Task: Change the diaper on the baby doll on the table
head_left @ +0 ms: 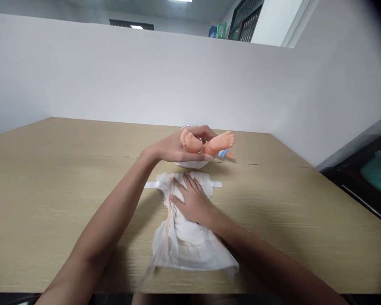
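A baby doll (209, 144) lies on the wooden table (51, 190), its two orange feet raised toward me. My left hand (174, 149) is wrapped around the doll's ankles and holds the legs up. Under the doll's bottom a white diaper edge shows. A second white diaper (187, 237) lies unfolded flat in front of the doll, its tabs sticking out to either side. My right hand (190, 197) rests flat on this diaper's upper part, fingers stretched out and spread.
A white partition wall (114, 76) runs along the table's far edge and right side. Beyond the table's right edge sits a dark bin (368, 178) with something teal inside. The table's near edge is close to my body.
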Available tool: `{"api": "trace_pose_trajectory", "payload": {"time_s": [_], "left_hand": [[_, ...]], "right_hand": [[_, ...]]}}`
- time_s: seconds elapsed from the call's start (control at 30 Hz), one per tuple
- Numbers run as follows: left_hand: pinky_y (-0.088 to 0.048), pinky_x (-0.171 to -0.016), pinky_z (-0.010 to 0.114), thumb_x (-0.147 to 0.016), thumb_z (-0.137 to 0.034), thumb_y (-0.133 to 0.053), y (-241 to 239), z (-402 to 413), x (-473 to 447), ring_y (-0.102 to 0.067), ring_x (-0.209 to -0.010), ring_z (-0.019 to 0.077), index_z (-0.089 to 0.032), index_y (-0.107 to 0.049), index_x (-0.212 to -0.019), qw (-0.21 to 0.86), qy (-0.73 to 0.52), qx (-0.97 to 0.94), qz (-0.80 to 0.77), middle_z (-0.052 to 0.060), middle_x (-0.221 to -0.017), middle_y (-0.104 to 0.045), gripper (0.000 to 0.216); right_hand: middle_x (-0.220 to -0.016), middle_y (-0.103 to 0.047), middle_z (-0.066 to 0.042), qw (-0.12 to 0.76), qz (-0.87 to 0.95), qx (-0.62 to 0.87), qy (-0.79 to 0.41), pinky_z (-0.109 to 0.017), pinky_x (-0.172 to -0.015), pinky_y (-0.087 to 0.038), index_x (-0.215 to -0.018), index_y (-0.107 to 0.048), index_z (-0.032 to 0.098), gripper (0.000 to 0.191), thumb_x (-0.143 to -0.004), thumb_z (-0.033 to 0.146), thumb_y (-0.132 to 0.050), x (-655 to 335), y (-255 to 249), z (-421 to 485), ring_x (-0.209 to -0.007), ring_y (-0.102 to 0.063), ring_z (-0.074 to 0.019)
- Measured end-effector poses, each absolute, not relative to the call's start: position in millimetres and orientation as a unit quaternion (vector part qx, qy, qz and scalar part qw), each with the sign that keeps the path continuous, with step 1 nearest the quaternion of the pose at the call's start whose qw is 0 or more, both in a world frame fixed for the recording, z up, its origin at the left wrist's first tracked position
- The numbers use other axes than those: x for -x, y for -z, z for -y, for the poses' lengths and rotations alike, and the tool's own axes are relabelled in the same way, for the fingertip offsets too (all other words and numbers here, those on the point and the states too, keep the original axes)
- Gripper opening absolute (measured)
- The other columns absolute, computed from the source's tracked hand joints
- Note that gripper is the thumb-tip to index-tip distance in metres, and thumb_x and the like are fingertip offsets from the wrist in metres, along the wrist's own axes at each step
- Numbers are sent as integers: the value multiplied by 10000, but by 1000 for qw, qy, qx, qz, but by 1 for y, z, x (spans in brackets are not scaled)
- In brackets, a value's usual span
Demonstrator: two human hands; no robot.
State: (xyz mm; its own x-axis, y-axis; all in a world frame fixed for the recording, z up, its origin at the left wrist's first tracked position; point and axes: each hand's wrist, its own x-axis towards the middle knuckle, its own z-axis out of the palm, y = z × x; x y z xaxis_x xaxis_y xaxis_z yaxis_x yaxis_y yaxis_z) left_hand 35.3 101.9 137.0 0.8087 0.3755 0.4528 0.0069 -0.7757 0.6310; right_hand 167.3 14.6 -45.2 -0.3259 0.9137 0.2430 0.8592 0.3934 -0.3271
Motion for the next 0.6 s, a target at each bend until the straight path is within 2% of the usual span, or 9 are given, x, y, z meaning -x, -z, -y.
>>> {"api": "trace_pose_trajectory", "payload": {"time_s": [0.17,0.37,0.6], "left_hand": [[-540,-892,352,-858,-331,-779,-138,-102,-33,-690,-1119,263,-229,-678,-1223,320,-290,-896,-106,86,-1235,-730,392],[-524,-859,316,-847,-347,-802,-140,-104,-26,-692,-1080,230,-226,-678,-1217,312,-315,-887,-129,67,-1207,-731,408],[-529,-853,336,-869,-402,-787,-139,-107,-21,-687,-1089,246,-220,-673,-1234,302,-326,-885,-137,77,-1205,-734,423]], "right_hand": [[-1679,-379,-167,193,799,566,-61,-533,-1293,-222,-1592,-473,239,654,-1030,567,-537,-168,47,-23,-1576,-294,-347],[-1728,-283,-162,157,785,595,-77,-554,-1282,-197,-1635,-393,229,722,-1039,627,-482,-169,47,-54,-1594,-238,-377],[-1637,-439,-191,146,787,598,-47,-524,-1238,-266,-1633,-378,164,741,-1045,602,-482,-167,46,-82,-1482,-406,-406]]}}
